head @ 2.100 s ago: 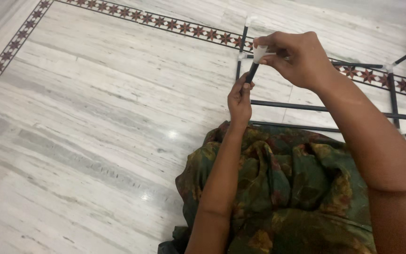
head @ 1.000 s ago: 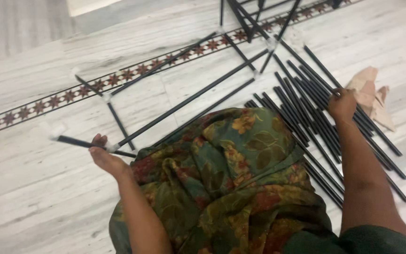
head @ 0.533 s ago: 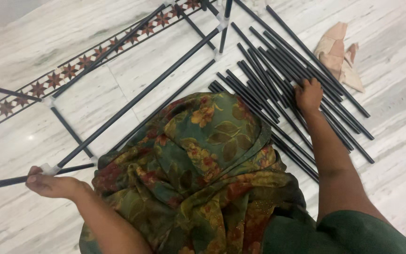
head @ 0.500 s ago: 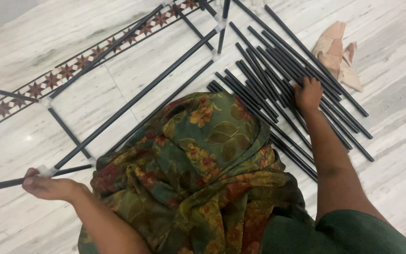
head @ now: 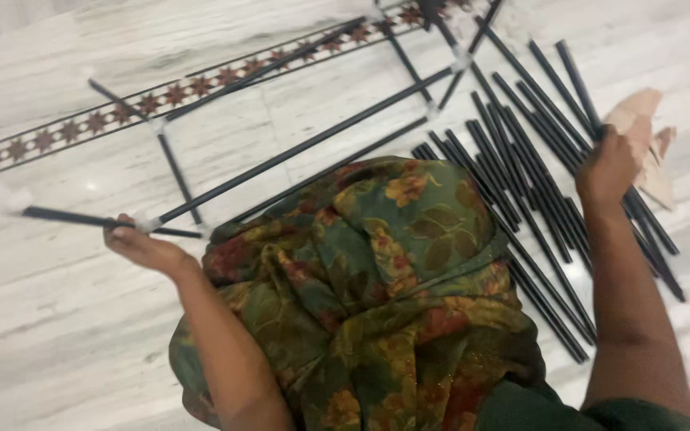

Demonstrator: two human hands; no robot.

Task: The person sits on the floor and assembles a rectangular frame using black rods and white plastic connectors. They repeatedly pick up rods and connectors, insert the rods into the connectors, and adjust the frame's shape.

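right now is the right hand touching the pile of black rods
Touching. The head view shows the right hand resting on the loose black rods, fingers over their upper ends.

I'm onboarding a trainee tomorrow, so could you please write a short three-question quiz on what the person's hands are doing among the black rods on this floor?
1. True or false: the left hand rests at a white connector that joins black rods of the frame.
2. The right hand reaches into: A) a toolbox, B) the loose black rods, C) a bucket.
3. Fill in: the floor is pale marble with a border strip of ____ shapes.

Key: 1 true; 2 B; 3 star.
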